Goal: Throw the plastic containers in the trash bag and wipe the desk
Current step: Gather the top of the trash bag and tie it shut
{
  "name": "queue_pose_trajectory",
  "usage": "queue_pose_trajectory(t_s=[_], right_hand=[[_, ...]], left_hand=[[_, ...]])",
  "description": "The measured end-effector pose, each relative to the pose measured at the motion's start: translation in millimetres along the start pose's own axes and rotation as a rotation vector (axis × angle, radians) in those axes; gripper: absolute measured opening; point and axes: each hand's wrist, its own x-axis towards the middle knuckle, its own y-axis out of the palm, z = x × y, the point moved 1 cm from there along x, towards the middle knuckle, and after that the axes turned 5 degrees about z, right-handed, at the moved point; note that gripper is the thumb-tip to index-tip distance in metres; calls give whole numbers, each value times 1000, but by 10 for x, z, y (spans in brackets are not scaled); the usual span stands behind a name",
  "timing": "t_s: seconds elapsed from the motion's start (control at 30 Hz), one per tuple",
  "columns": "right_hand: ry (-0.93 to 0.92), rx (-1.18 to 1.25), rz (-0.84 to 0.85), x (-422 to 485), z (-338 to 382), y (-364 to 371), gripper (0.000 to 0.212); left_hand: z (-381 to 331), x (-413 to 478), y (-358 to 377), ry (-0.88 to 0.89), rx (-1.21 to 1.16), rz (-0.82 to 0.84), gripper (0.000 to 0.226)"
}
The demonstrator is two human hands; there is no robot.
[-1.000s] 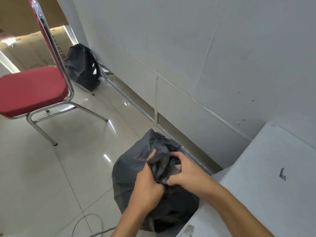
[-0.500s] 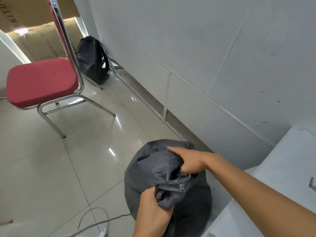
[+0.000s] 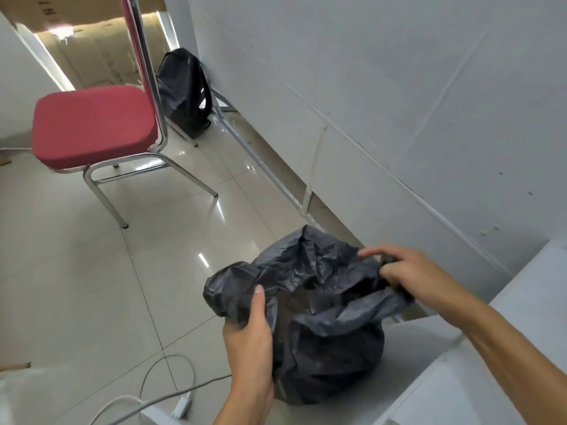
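Our left hand [image 3: 248, 335] pinches the near rim of the trash bag [image 3: 331, 342]; our right hand [image 3: 408, 271] grips the far rim. The film looks thin, limp and slippery; we judge bunched rim the surest hold.

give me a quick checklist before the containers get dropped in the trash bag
1. Bag mouth open: ok. The trash bag has a dark gap showing between its pulled-apart edges.
2. Left hand gripping the near rim: ok, thumb pressed over the plastic.
3. Right hand gripping the far rim: ok, fingers pinch a bunched edge.
4. A hand free to fetch containers: not ok, both hold the bag.
5. Plastic containers within reach: cannot tell, none are in view.
6. Floor around the bag: not ok, a white cable with a plug lies close beside it; the red chair stands well away.
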Motion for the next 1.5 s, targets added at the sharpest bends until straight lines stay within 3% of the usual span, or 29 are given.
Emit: queue_pose_trajectory(t_s=[0.07, 0.13, 0.17, 0.23, 0.3, 0.37, 0.43, 0.5, 0.6, 0.63, 0.7, 0.77, 0.87, 0.93, 1.0, 1.07, 1.13, 1.17, 1.23, 1.3, 1.37, 1.43, 1.47, 1.5], right_hand=[[24, -446, 154, -18, -30, 103, 31], [37, -760, 81, 1, -92, 189, 13], [25, -776, -5, 0, -97, 203, 8], [-52, -496, -229, -10, -80, 163, 9], [-39, 113, -406, -76, 53, 137, 18], [61, 716, -340, -167, 222, 268, 20], [55, 874, -140, -260, 337, 504, 16], [-59, 591, 98, -381, 368, 644, 20], [-201, 8, 402, -551, 326, 708, 61], [-218, -145, 379, -562, 285, 740, 75], [-270, -430, 179, -531, 200, 856, 94], [-289, -478, -14, -458, 131, 883, 81], [-222, -203, -125, -266, 37, 767, 37], [-47, 44, -190, -209, 4, 680, 22], [151, 566, -182, -176, -7, 672, 24], [289, 1093, -145, -217, 24, 710, 23], [360, 1333, -109, -288, 86, 769, 18], [373, 1384, -77, -348, 132, 802, 19], [374, 1416, -34, -440, 177, 836, 20], [337, 1337, -12, -495, 181, 819, 18], [225, 980, -19, -542, 151, 749, 23], [-13, 347, -159, -625, 145, 672, 58], [-205, 30, -218, -668, 141, 657, 81], [-377, -259, -191, -706, 142, 672, 100]], left_hand=[[57, -19, 47, 18, 28, -5, 54], [94, -53, 93, 35, 88, -17, 71], [112, -59, 110, 35, 110, -15, 78], [117, -90, 157, 18, 128, 0, 83], [107, -117, 196, -18, 131, 22, 82], [98, -131, 259, -42, 137, 63, 78], [65, -189, 334, -46, 169, 134, 73], [15, -182, 422, -36, 176, 242, 58], [-136, -150, 481, -114, 160, 445, 35], [-197, -145, 485, -127, 188, 508, 35], [-284, -149, 492, -104, 259, 580, 33], [-352, -214, 486, -73, 316, 629, 26], [-316, -249, 396, 5, 353, 675, 24], [-162, -216, 259, 157, 500, 525, 34], [83, -153, 107, 342, 725, 349, 61], [354, -121, 57, 540, 967, 399, 97], [568, -9, 139, 676, 1196, 424, 128], [587, 46, 221, 766, 1279, 389, 130], [620, 223, 400, 948, 1316, 336, 111], [644, 362, 464, 940, 1270, 444, 83], [647, 419, 446, 508, 1005, 585, 73], [606, 380, 504, 255, 836, 506, 37], [552, 388, 543, 246, 867, 431, 18], [530, 434, 552, 254, 871, 415, 16]])
